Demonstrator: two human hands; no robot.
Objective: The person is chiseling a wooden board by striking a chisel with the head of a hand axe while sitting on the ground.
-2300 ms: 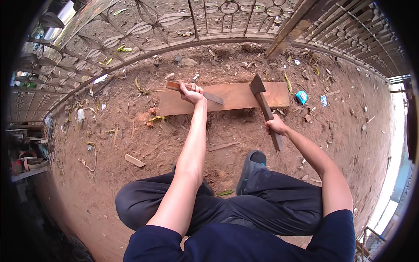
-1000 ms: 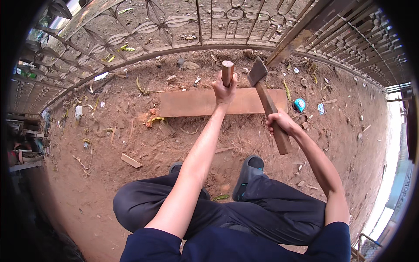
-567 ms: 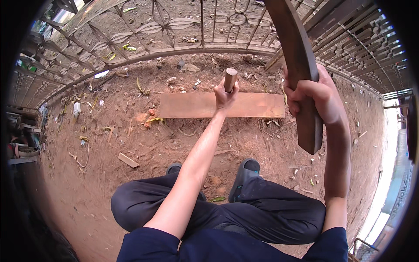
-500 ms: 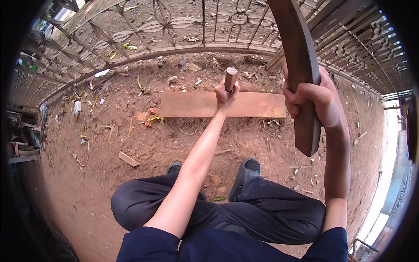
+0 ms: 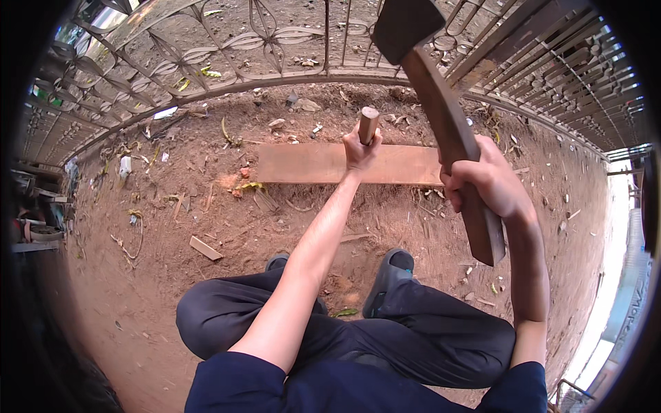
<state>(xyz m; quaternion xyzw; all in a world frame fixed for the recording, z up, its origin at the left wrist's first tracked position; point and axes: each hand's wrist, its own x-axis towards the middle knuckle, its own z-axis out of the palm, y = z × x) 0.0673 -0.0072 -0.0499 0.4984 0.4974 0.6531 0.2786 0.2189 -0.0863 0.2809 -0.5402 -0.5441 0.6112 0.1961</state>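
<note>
Holding a short wooden stick [image 5: 368, 124] upright, our left hand [image 5: 360, 148] wraps tight around its lower part, just over the flat plank [image 5: 310, 164] that lies on the dirt ground [image 5: 172, 227]. Our right hand [image 5: 485, 182] grips the curved wooden handle of a hatchet [image 5: 441, 117], fingers closed all the way round, with the dark metal head lifted high near the iron fence [image 5: 275, 41].

We think the big danger is our left fingers. They sit right under the top of the stick, so a crooked swing could hit them. The stick is thin and held only by one hand, so it could tip or slip sideways off the plank when struck. Our feet in dark shoes [image 5: 389, 272] are close below, and a glancing blade could slide down toward them. Loose chips on the ground could also fly up.
</note>
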